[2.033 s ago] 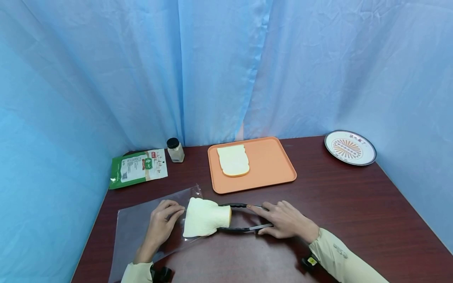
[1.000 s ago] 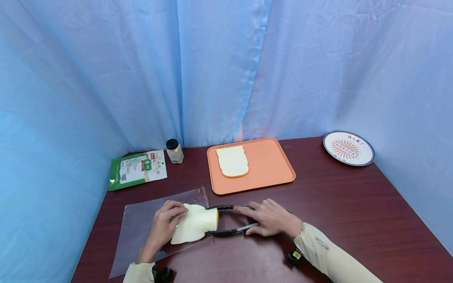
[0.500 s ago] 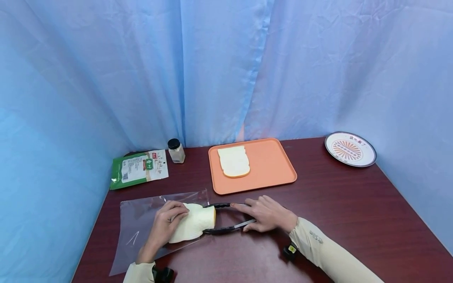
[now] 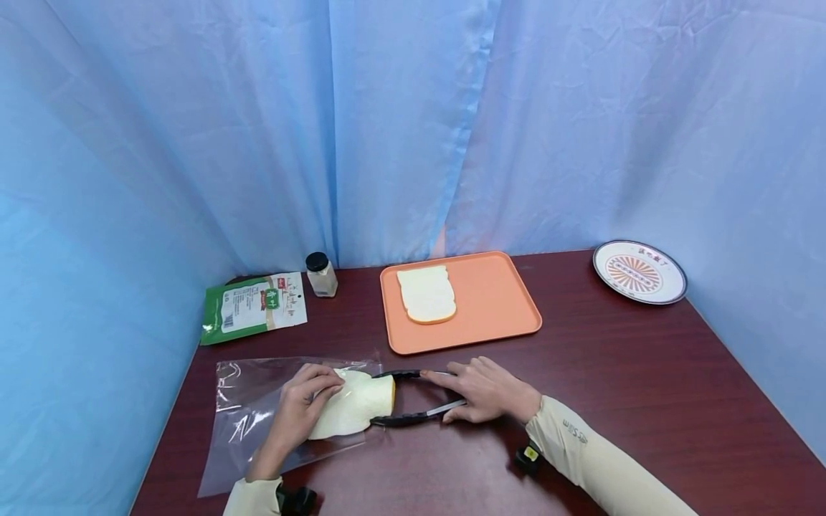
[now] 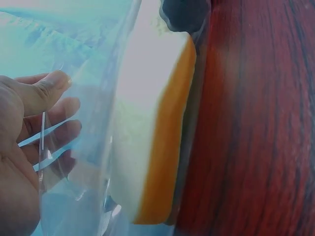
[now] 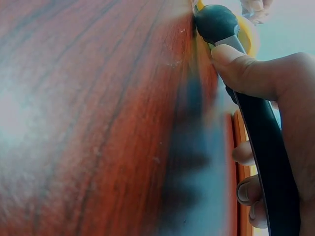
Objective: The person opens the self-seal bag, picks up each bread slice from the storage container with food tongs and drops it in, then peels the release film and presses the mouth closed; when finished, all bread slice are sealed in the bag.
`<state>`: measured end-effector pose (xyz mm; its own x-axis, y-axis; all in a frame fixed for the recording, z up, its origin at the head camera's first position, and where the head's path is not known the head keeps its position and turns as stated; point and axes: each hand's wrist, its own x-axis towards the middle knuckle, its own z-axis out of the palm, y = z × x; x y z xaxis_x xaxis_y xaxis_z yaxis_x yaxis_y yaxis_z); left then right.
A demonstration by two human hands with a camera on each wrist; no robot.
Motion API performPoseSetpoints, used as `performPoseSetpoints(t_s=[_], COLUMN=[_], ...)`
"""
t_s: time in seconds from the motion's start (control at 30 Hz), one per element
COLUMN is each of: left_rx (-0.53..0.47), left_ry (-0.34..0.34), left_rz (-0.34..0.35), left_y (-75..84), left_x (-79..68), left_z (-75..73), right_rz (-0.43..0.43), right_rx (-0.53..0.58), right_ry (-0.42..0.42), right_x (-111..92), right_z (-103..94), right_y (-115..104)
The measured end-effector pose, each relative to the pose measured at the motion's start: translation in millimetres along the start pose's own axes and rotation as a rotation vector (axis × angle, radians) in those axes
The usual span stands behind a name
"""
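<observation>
A white bread slice with an orange crust point(image 4: 360, 405) is squeezed between the black tips of tongs point(image 4: 403, 421). My right hand point(image 4: 495, 393) holds the tongs, thumb and fingers along their two arms. The slice lies inside the mouth of a clear plastic bag point(image 4: 235, 430), its pinched end towards the right. My left hand point(image 4: 302, 407) pinches the bag's film between thumb and forefinger above the slice. In the left wrist view, film covers the bread point(image 5: 142, 113), and a black tong tip point(image 5: 186, 14) presses its upper end.
Behind the hands, an orange tray point(image 4: 493, 301) bears another bread slice point(image 4: 427, 295). A black-capped jar point(image 4: 322, 276) and a green-and-white packet point(image 4: 254, 308) stand at back left. A patterned plate point(image 4: 639, 272) is at back right. Blue curtains point(image 4: 406, 129) surround the table.
My right hand and the tongs have moved left, carrying the bread slice further into the bag. My left hand has shifted slightly over the slice, and the bag's left part has lifted and creased.
</observation>
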<state>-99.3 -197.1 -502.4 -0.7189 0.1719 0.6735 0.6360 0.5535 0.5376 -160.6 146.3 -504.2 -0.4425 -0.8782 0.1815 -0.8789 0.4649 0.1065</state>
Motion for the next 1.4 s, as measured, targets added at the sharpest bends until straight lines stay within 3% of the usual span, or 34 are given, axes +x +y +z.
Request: performPoseSetpoints(t_s=[0.27, 0.8, 1.4], left_rx=[-0.007, 0.0, -0.056], left_ry=[-0.003, -0.013, 0.0], left_rz=[0.022, 0.001, 0.005], left_y=[-1.2, -1.5, 0.6], left_x=[1.1, -1.2, 0.8], left_z=[3.1, 3.6, 3.8], right_rz=[-0.003, -0.03, -0.032], right_rx=[0.001, 0.031, 0.043], right_ry=[0.023, 0.07, 0.046], right_x=[0.4, 3.3, 9.0], right_z=[-0.6, 1.3, 3.6], right_y=[-0.7, -2.2, 0.2])
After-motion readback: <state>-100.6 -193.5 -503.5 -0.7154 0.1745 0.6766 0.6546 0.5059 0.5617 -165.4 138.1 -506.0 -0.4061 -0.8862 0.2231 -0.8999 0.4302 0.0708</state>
